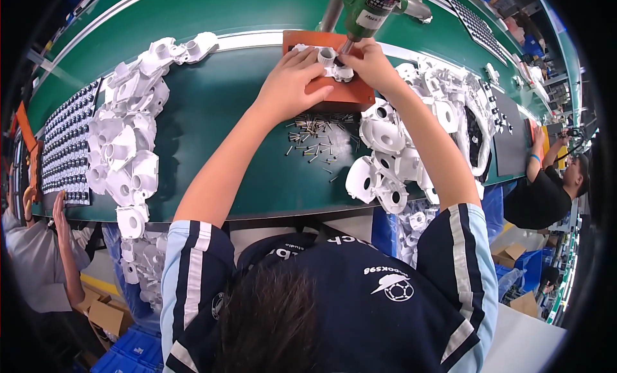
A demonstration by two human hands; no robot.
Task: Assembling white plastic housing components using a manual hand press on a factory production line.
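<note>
A white plastic housing (pixel 328 56) with a round collar lies on an orange fixture block (pixel 347 103), beneath the spindle of a green bench machine (pixel 363 11). My left hand (pixel 292 83) holds the housing from the left, fingers laid along it and thumb reaching over the block's front. At the housing's right side is my right hand (pixel 376 67), its fingers bent in close beside the spindle tip. Something small and dark shows by those fingertips; what they pinch is partly hidden. Small metal screws or pins (pixel 315 138) lie loose in front of the block.
White housings are heaped on the left (pixel 125 135) and right (pixel 392 154) of the green table (pixel 218 116). Rows of small black-and-white parts (pixel 67 145) stand at far left. One co-worker (pixel 48 263) is at the left, another (pixel 546 186) at the right. Blue bins (pixel 132 350) sit below.
</note>
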